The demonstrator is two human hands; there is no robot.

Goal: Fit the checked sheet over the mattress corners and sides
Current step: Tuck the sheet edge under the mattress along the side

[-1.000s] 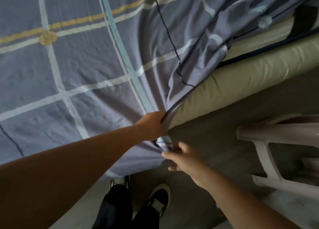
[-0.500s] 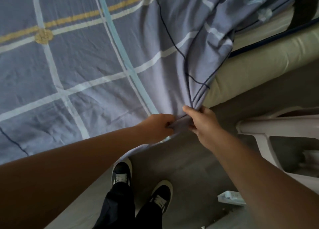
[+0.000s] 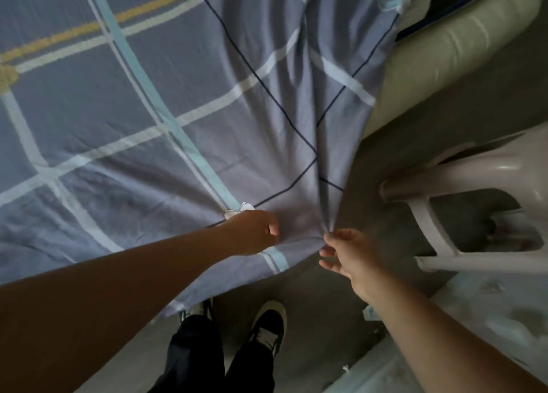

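Note:
The checked sheet [image 3: 166, 102], blue-grey with white, light-blue and yellow stripes, covers most of the mattress top and is drawn taut to a gathered point at the near edge. My left hand [image 3: 255, 232] is closed on the sheet's edge beside a small white tag. My right hand [image 3: 347, 256] pinches the gathered folds with thumb and forefinger, its other fingers spread. The bare pale-green mattress side [image 3: 439, 57] shows at the upper right, uncovered.
A white plastic chair [image 3: 462, 203] stands close on the right, between me and the mattress side. Grey concrete floor [image 3: 400, 161] runs below the bed. My black shoes [image 3: 267, 324] stand right under the sheet's hanging edge.
The sheet has been pulled further toward me and to the right, so it covers more of the mattress side. My hands have moved apart, and the right hand has shifted to a fingertip pinch.

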